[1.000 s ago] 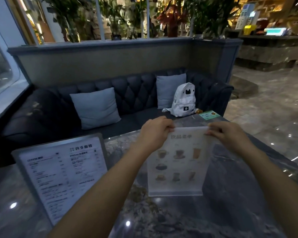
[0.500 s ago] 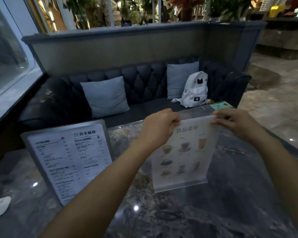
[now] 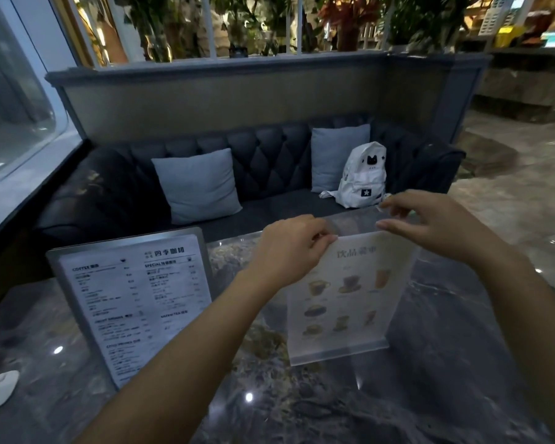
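Standing upright on the dark marble table (image 3: 446, 379), the clear drinks menu stand (image 3: 350, 302) sits right of centre, its base flat on the surface. We record the left hand (image 3: 293, 248) gripping its top left corner, fingers curled over the edge. The right hand (image 3: 439, 225) hovers at the top right corner, fingers loosely spread and holding nothing; we cannot tell whether a fingertip touches the edge. A larger menu board (image 3: 135, 302) stands to the left, apart from the stand. Behind the table we note a dark sofa (image 3: 269, 161) bearing a white backpack (image 3: 364, 181).
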`<state>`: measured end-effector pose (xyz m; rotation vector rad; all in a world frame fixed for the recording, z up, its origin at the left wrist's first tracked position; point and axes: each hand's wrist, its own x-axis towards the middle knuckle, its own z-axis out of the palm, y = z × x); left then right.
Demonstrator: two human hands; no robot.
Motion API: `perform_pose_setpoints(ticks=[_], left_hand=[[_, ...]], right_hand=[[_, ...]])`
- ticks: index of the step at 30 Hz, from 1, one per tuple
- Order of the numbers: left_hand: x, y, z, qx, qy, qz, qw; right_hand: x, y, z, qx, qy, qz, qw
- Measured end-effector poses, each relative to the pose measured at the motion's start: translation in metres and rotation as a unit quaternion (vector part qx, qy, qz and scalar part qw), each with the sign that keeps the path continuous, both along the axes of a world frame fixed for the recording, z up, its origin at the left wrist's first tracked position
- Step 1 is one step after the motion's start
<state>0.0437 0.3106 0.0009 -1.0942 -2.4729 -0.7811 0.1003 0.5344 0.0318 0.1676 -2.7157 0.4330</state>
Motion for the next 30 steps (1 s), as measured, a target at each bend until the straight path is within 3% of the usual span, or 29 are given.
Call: perform_pose_setpoints(ticks=[4,17,23,30], left_hand=[[-0.006,-0.025,0.005,0.015,-0.006,0.023,1.0],[-0.037,-0.19,0.005,-0.002,0.003,0.201,0.98],[-0.042,-0.262,-0.007,-0.019,0.017,0.28,0.96],[-0.048,-0.31,-0.025,0.009,-0.017,0.3,0.954]], right_hand=[[-0.011,-0.031,0.009,0.003,0.026,0.019,0.999],[-0.078,-0.168,-0.002,0.012,-0.082,0.128,0.988],[-0.111,-0.224,-0.013,0.047,-0.132,0.112,0.984],[-0.132,-0.251,-0.034,0.02,-0.143,0.081,0.986]])
